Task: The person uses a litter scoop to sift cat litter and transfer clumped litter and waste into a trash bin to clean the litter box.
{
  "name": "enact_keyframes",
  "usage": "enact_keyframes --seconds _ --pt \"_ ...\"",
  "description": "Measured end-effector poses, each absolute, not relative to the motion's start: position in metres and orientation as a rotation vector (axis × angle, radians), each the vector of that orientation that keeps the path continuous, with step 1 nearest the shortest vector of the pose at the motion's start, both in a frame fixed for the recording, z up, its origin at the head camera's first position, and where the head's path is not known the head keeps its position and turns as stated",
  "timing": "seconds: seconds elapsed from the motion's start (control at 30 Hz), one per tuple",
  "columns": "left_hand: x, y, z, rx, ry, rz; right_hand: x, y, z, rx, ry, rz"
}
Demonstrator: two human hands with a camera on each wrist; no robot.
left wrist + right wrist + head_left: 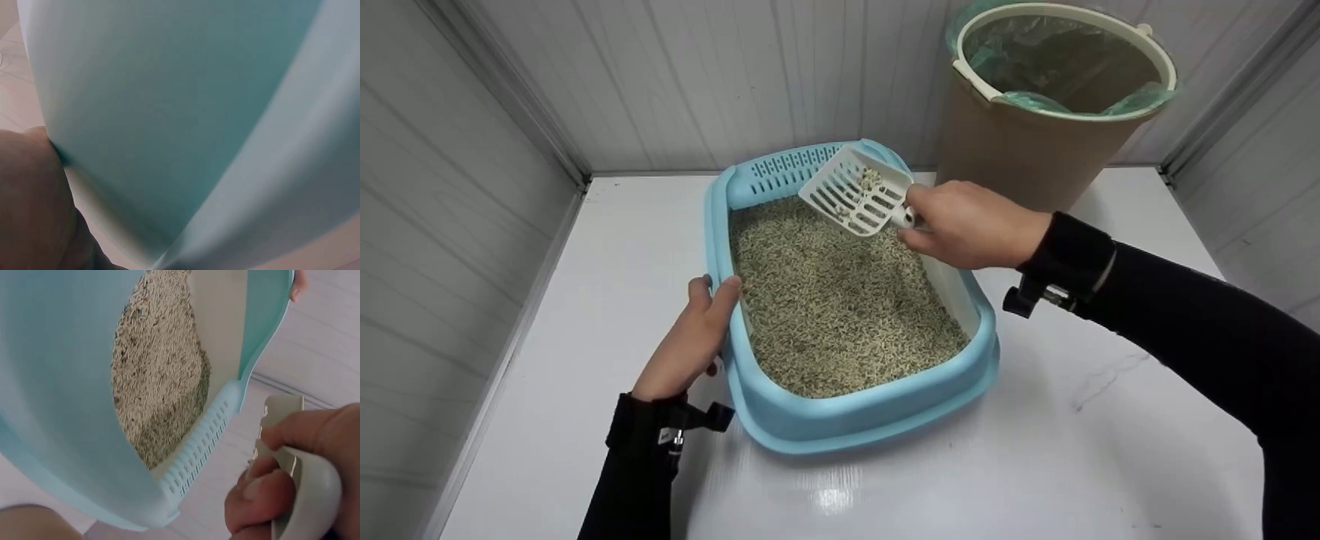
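Above pale litter point(840, 300), slotted white scoop point(855, 192)

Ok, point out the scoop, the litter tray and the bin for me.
scoop point(855, 196), head view, on its slotted white blade.
litter tray point(855, 420), head view, on its blue front rim.
bin point(1020, 150), head view, on its brown outer wall.

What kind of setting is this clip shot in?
Probably a staged recording booth, not a home: plain white panelled walls enclose a white table holding only a blue litter tray and a lined bin.
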State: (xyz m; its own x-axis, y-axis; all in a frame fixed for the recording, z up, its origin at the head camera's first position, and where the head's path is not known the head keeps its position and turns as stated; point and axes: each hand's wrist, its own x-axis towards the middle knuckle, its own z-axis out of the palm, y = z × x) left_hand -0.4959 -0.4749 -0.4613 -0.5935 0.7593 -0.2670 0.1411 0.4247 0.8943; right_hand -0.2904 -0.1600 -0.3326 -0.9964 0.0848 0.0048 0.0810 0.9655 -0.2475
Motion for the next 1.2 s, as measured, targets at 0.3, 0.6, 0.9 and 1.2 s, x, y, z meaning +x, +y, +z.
enact_keyframes --seconds 0.3,0.6,0.9,1.2 --pt "-0.498 -0.475 -0.462 0.772 1.993 1.163 -0.286 -0.159 -0.332 -0.095 -3.103 0.374" --pt "-0.499 -0.473 -0.463 0.769 1.985 1.169 -0.268 -0.155 -0.284 -0.264 -3.1 0.408" --pt "-0.501 -0.473 -0.464 0.772 1.983 1.171 -0.238 -0.104 -0.226 -0.583 -2.955 0.235" --pt "-0.504 -0.476 -0.465 0.77 1.985 1.17 -0.205 -0.05 -0.197 -1.031 -2.846 0.297"
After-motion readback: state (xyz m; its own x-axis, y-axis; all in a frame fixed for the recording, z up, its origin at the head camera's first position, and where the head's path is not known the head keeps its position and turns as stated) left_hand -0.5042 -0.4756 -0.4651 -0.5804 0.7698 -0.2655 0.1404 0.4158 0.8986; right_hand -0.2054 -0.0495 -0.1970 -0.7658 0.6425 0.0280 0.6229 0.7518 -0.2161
